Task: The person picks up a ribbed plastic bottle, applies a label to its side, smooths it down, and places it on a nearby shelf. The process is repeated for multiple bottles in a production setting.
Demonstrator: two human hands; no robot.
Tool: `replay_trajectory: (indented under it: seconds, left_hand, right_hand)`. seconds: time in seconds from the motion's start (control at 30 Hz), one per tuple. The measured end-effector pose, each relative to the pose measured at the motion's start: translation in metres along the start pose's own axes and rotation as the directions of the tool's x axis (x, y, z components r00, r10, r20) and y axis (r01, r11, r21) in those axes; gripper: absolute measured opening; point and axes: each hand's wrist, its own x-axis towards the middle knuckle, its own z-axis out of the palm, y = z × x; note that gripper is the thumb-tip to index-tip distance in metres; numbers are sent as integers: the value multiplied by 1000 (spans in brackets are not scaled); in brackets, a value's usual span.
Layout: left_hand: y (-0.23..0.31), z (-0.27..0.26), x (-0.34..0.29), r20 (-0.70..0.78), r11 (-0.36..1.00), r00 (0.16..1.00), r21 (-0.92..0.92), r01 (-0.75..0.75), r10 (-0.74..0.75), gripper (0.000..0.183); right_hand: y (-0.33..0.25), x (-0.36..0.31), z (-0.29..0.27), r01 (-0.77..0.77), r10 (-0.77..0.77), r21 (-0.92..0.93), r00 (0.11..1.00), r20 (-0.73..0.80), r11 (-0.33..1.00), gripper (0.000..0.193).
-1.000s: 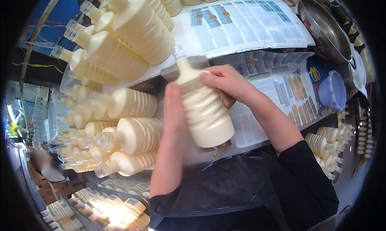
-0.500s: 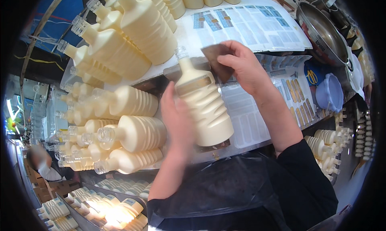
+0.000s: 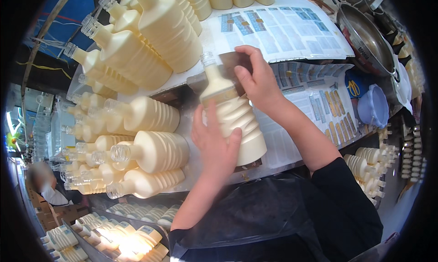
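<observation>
My left hand wraps the lower ribbed body of a cream plastic bottle standing at the near middle of the table, fingers clenched round it. My right hand presses flat at its shoulder, fingertips on a brownish label there. If my left grip slackens on the slick ribs, I think the bottle could twist and the label could crease, or it could tip left into the lying bottles.
</observation>
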Motion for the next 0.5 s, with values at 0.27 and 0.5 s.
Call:
replay_trajectory:
  seconds: [0.27, 0.5]
  left_hand:
    - [-25, -2, -12, 238, 675, 954, -676, 297, -182, 96]
    - [18, -13, -10, 148, 818, 966, -514, 258, -212, 95]
  right_hand:
    - [-7, 7, -12, -24, 26, 153, 1000, -14, 988, 42]
    - [-37, 5, 12, -23, 25, -47, 999, 40, 999, 40]
